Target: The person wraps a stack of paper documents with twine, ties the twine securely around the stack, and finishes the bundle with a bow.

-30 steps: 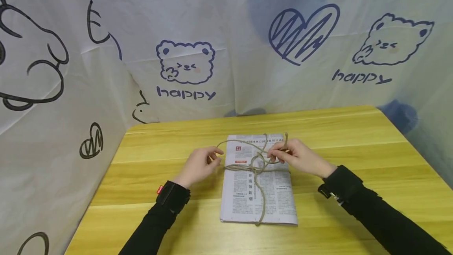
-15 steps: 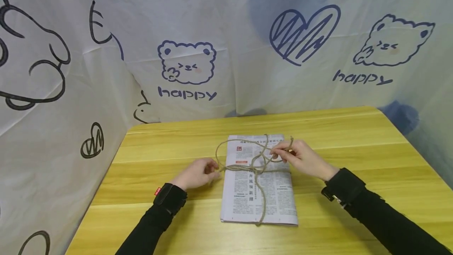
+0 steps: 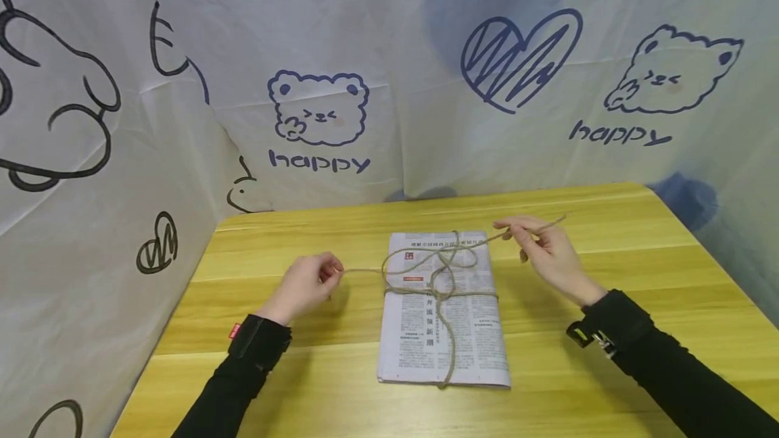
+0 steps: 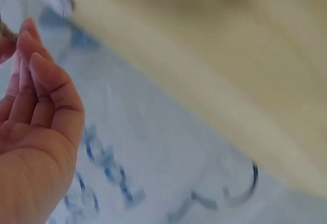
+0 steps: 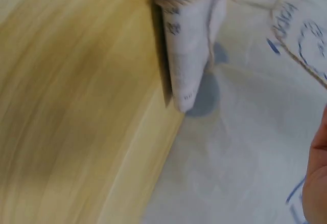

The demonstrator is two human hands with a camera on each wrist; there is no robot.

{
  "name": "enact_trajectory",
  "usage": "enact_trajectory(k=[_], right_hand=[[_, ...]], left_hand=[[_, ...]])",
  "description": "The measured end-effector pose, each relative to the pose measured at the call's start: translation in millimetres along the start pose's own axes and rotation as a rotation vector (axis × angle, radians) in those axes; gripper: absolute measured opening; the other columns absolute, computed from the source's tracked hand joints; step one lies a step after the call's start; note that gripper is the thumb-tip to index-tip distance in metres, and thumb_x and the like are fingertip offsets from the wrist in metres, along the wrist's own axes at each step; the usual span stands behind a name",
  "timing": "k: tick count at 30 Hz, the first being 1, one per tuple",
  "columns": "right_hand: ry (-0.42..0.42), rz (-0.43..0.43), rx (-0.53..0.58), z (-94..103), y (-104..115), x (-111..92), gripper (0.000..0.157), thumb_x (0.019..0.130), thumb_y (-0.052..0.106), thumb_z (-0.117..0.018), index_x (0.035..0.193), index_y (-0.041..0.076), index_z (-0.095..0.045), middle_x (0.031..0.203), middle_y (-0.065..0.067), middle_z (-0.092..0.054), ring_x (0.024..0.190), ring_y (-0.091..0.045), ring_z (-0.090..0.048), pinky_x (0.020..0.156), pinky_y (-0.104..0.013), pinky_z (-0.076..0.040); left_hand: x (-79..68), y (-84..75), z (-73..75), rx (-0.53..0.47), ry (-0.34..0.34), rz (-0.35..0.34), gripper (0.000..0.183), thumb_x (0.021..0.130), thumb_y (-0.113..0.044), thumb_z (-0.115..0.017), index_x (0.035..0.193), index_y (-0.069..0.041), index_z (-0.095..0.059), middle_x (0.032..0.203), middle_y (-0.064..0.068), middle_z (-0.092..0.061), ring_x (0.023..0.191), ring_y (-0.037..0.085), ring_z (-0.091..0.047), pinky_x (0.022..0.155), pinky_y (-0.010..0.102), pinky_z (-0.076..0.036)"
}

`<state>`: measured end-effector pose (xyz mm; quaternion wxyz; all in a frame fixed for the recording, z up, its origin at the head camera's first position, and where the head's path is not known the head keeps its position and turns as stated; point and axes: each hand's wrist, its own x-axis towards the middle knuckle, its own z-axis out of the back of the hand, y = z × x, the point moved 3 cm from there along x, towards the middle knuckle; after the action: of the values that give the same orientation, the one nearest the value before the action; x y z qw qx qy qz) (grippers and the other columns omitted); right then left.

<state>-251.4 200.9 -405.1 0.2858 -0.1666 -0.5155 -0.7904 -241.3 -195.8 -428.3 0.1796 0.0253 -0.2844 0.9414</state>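
Note:
A folded newspaper (image 3: 410, 350) lies flat on the wooden table, with brown twine (image 3: 451, 336) crossed lengthwise and widthwise over it. Loose loops of the twine lie over the paper's upper half. Left of the newspaper, my left hand (image 3: 304, 287) pinches one twine end between thumb and fingers. Beyond its upper right corner, my right hand (image 3: 550, 259) pinches the other end, whose tip sticks out past the fingers. In the left wrist view, a bit of twine (image 4: 7, 31) shows at the fingertips. Only an edge of the right hand (image 5: 316, 175) appears in the right wrist view.
The yellow wood-grain table (image 3: 243, 357) extends around the newspaper on all sides. White cloth (image 3: 426, 120) with blue drawings hangs behind the table's far edge, and more cloth (image 3: 122, 289) hangs along the left.
My hands have moved apart, the left farther left and the right up and rightward. Each now draws out a length of twine, and the loops over the newspaper have changed shape.

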Motion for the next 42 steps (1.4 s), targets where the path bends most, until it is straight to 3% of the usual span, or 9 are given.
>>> enact_trajectory(k=[8,13,17,19,23,25,28,33,42], right_hand=[[-0.371,-0.202,0.662,64.5,-6.6,-11.8,0.034,0.100,0.020,-0.043,0.104,-0.012,-0.054,0.091,-0.011,-0.063,0.074,-0.015,-0.061,0.053,-0.018,-0.046],[-0.629,-0.306,1.028,95.0,-21.0,-25.7,0.033,0.094,0.026,-0.051,0.107,-0.005,-0.051,0.091,-0.015,-0.060,0.073,-0.020,-0.060,0.058,-0.024,-0.049],[-0.626,-0.486,1.055,101.0,-36.0,-37.9,0.035,0.093,0.030,-0.051,0.110,0.000,-0.048,0.094,-0.012,-0.059,0.077,-0.019,-0.060,0.061,-0.024,-0.050],[-0.489,-0.636,0.902,99.3,-42.4,-42.6,0.039,0.094,0.034,-0.049,0.114,0.001,-0.047,0.095,-0.007,-0.061,0.080,-0.015,-0.061,0.064,-0.022,-0.051],[0.050,-0.800,0.214,88.8,-47.5,-45.6,0.063,0.098,0.048,-0.038,0.125,-0.009,-0.044,0.095,-0.008,-0.061,0.079,-0.014,-0.062,0.068,-0.026,-0.052],[0.234,-0.724,-0.185,80.2,-45.4,-43.9,0.071,0.099,0.054,-0.033,0.116,-0.013,-0.050,0.083,-0.008,-0.059,0.068,-0.016,-0.057,0.060,-0.029,-0.048],[0.252,-0.525,-0.500,59.5,-37.8,-38.4,0.055,0.099,0.045,-0.043,0.101,-0.007,-0.059,0.073,-0.008,-0.057,0.059,-0.019,-0.049,0.053,-0.033,-0.039],[0.239,-0.155,-0.531,1.1,-26.7,-27.9,0.029,0.092,0.024,-0.062,0.109,0.000,-0.060,0.094,-0.011,-0.060,0.080,-0.022,-0.056,0.066,-0.038,-0.048],[0.395,-0.039,-0.569,-64.4,-24.1,-28.3,0.013,0.089,0.021,-0.067,0.093,0.011,-0.060,0.082,0.003,-0.050,0.069,-0.011,-0.047,0.062,-0.030,-0.043]], left_hand=[[-41.4,43.3,85.1,0.205,-0.201,0.075,0.015,0.091,-0.007,-0.057,0.097,-0.001,-0.068,0.081,0.008,-0.063,0.070,0.021,-0.056,0.063,0.039,-0.046],[-61.7,73.7,99.2,0.346,-0.240,0.153,0.012,0.086,-0.001,-0.057,0.088,0.007,-0.066,0.076,0.017,-0.063,0.064,0.029,-0.056,0.061,0.047,-0.045],[-69.2,88.1,89.9,0.456,-0.176,0.269,0.008,0.080,0.000,-0.058,0.075,0.003,-0.064,0.071,0.020,-0.063,0.061,0.035,-0.057,0.058,0.051,-0.046],[-67.5,87.4,78.9,0.477,-0.102,0.308,0.007,0.080,-0.002,-0.060,0.076,0.001,-0.065,0.074,0.019,-0.063,0.064,0.036,-0.058,0.059,0.052,-0.046],[-50.1,66.1,49.4,0.453,-0.037,0.241,0.014,0.084,-0.009,-0.064,0.092,0.002,-0.068,0.091,0.021,-0.063,0.081,0.041,-0.059,0.069,0.053,-0.048],[-37.1,46.9,32.6,0.405,-0.043,0.151,0.019,0.086,-0.013,-0.065,0.099,0.001,-0.067,0.098,0.019,-0.061,0.091,0.041,-0.057,0.077,0.053,-0.047],[-17.1,13.6,4.0,0.284,-0.026,-0.001,0.019,0.089,-0.017,-0.065,0.101,-0.003,-0.067,0.105,0.014,-0.061,0.100,0.036,-0.055,0.087,0.050,-0.045],[6.9,-34.5,-47.9,0.195,0.085,-0.180,0.026,0.088,-0.031,-0.067,0.101,-0.008,-0.066,0.101,0.005,-0.061,0.095,0.023,-0.055,0.085,0.040,-0.046],[15.8,-55.6,-86.7,0.382,0.058,-0.229,0.016,0.092,-0.026,-0.061,0.083,-0.014,-0.057,0.075,-0.005,-0.049,0.068,0.014,-0.049,0.061,0.032,-0.044]])
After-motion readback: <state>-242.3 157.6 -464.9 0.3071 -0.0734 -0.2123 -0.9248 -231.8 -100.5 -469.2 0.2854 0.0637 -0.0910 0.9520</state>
